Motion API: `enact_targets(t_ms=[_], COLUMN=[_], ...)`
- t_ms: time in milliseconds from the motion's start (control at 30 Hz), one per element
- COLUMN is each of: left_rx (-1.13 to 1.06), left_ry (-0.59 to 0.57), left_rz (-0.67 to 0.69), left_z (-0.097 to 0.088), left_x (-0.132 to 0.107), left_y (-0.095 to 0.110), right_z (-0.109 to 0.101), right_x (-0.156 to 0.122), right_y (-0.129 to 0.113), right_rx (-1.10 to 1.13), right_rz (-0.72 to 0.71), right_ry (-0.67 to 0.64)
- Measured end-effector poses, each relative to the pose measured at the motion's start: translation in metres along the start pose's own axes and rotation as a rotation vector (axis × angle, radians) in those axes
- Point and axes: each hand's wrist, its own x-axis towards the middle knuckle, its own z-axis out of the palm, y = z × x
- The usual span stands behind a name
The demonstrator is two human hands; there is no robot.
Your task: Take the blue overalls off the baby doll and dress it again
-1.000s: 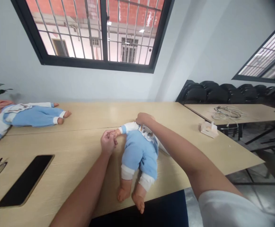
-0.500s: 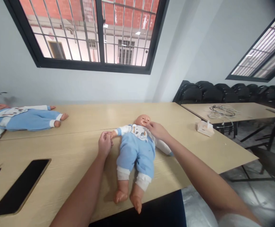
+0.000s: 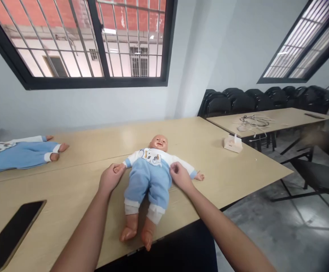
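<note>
A baby doll [image 3: 150,177] in a blue and white outfit lies on its back on the wooden table [image 3: 218,166], head away from me, feet over the near edge. My left hand [image 3: 109,177] is closed around the doll's small hand on the left side. My right hand [image 3: 179,176] rests against the doll's other arm near the armpit, fingers curled on the white sleeve.
A second doll [image 3: 19,154] in the same clothes lies at the far left. A black phone [image 3: 10,234] lies near the left front. A small tissue box [image 3: 232,143] stands at the right. Another table with cables [image 3: 253,121] and black chairs are beyond.
My right hand has come down from the doll's head and chin to its arm. The doll's face now shows. The view has swung right, with the left hand still holding the doll's hand.
</note>
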Motion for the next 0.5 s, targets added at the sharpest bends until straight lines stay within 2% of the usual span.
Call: enact_targets(t_ms=[67, 133, 333, 433, 500], left_rx=[0.039, 0.06, 0.005, 0.004, 0.04], left_ry=[-0.034, -0.08, -0.233, -0.285, -0.219], left_rz=[0.008, 0.028, 0.109, 0.138, 0.15], left_z=[-0.005, -0.012, -0.035, -0.04, -0.036], left_x=[-0.005, -0.012, -0.042, -0.039, -0.024], left_y=[-0.003, -0.008, -0.022, -0.017, -0.005], right_z=[0.0, 0.001, 0.009, 0.011, 0.01], right_x=[0.009, 0.018, 0.033, 0.03, 0.026], right_y=[0.005, 0.009, 0.014, 0.013, 0.013], right_rx=[0.013, 0.05, 0.135, 0.154, 0.149], right_rz=[0.006, -0.039, -0.339, -0.382, -0.374], right_ry=[0.041, 0.029, -0.137, -0.168, -0.165])
